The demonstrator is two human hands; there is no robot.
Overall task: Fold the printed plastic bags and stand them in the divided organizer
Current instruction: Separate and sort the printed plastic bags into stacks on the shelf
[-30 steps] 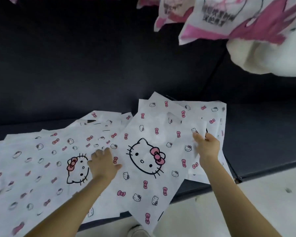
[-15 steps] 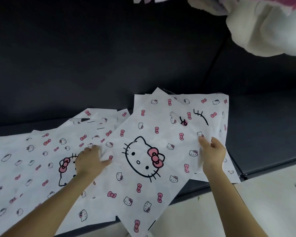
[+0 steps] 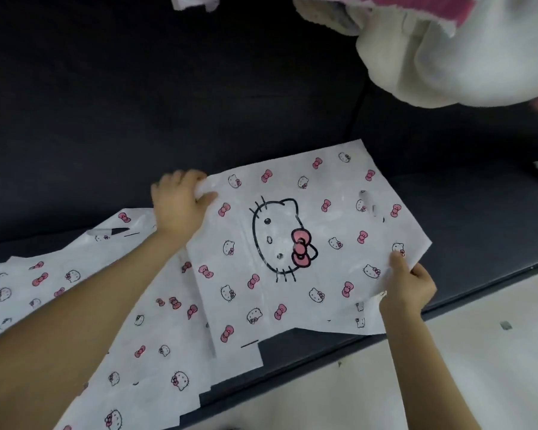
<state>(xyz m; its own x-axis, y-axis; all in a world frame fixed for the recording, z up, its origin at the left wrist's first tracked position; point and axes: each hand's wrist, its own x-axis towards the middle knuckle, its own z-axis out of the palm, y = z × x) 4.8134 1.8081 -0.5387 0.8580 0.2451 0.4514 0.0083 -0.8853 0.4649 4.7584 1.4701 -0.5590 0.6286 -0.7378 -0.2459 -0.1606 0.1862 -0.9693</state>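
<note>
Pinching printed bag (image 3: 323, 262) at opposite corners: left hand (image 3: 179, 206) far corner, right hand (image 3: 409, 288) near edge. Other bags (image 3: 156, 352) lie beneath.

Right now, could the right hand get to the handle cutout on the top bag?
Probably yes. The handle cutout lies uncovered on the top bag, just beyond the right hand, with nothing between them. That hand pinches the bag's edge, though, and would have to let go.

Pile of printed bags (image 3: 156, 346) runs off the left and bottom edges; left forearm (image 3: 84, 305) covers part of it. Right hand (image 3: 407, 287): fingertips unseen beneath top bag (image 3: 292, 243). White fabric mass (image 3: 448, 57) cut by top and right edges, identity unclear.
</note>
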